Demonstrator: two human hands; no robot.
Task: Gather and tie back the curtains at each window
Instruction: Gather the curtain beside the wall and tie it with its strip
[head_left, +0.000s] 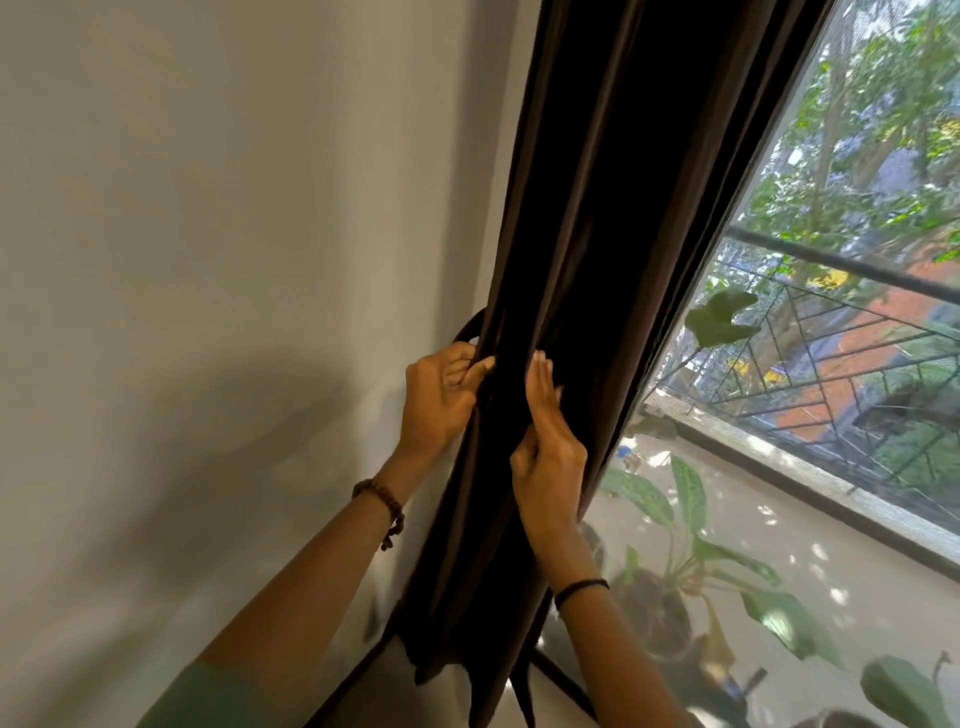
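A dark brown curtain (597, 218) hangs bunched in folds along the left edge of the window. A dark curved tie-back holder (469, 326) sticks out from the wall just left of the fabric. My left hand (441, 400) sits right below that holder, its fingers curled and pinching the curtain's left edge. My right hand (548, 457) lies on the front of the bunched fabric with fingers stretched upward, the thumb tucked against a fold. A narrow dark strap (522, 691) dangles below the curtain's hem.
A pale wall (208, 260) fills the left side. The meshed window (857, 312) on the right looks onto a balcony with a metal railing (841, 358) and leafy potted plants (691, 561) close to the glass. A dark window frame (563, 680) runs along the bottom.
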